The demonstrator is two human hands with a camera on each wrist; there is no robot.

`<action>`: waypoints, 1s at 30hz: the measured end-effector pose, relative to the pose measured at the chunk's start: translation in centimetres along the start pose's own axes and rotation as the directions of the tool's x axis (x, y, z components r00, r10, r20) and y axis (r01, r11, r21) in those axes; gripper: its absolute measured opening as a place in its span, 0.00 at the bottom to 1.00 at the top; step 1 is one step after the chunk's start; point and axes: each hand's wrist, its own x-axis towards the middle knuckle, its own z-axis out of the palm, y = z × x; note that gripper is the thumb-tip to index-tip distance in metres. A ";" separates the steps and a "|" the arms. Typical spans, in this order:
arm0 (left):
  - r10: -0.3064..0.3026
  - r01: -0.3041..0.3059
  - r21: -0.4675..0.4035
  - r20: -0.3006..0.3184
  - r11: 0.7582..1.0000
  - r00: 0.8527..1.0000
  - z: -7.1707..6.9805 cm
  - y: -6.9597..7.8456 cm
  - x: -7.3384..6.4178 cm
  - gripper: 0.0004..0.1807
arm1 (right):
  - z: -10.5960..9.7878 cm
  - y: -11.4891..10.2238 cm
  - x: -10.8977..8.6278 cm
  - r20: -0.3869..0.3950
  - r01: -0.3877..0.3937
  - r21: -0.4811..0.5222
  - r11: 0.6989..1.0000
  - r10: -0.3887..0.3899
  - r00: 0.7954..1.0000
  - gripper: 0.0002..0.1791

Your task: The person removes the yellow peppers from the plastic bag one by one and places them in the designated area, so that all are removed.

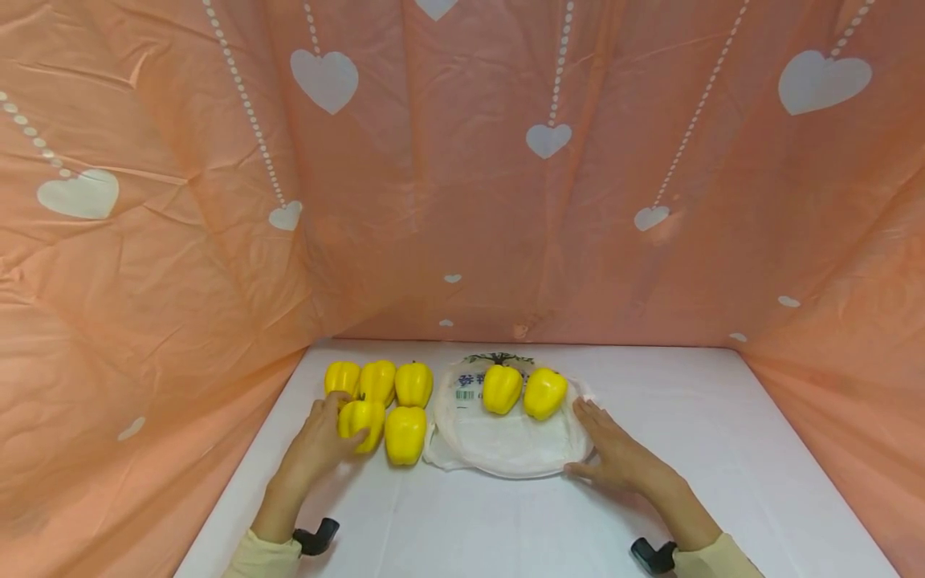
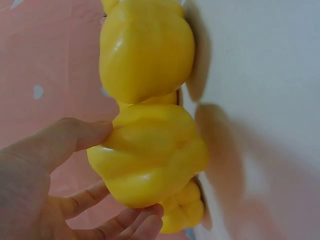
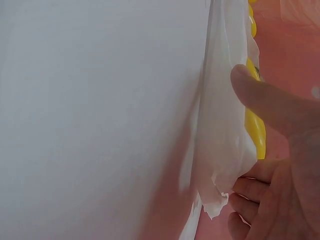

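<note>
My left hand point(image 1: 318, 437) grips a yellow bell pepper point(image 1: 363, 425), thumb on one side and fingers on the other. In the left wrist view, the gripped pepper point(image 2: 150, 155) overlaps another bell pepper point(image 2: 147, 50). Beside it in the head view is a front pepper point(image 1: 405, 436), with three more peppers point(image 1: 414, 384) in a row behind. A white printed plastic bag point(image 1: 506, 445) lies spread in the middle, with two bell peppers point(image 1: 545, 393) within its outline. My right hand point(image 1: 617, 453) touches the bag's right edge, fingers extended; the right wrist view shows its thumb and fingers point(image 3: 252, 190) at the plastic.
A white-covered table point(image 1: 723, 449) extends under everything. Orange-pink curtains point(image 1: 462, 201) with white hearts stand behind and at both sides. Black wrist-worn pieces point(image 1: 316, 536) show near both sleeves.
</note>
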 end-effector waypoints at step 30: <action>-0.010 0.010 0.041 0.014 0.999 1.000 1.0 0.0 0.9 0.35 | -0.1 0.3 0.0 -0.009 0.000 0.000 1.000 0.000 1.000 0.63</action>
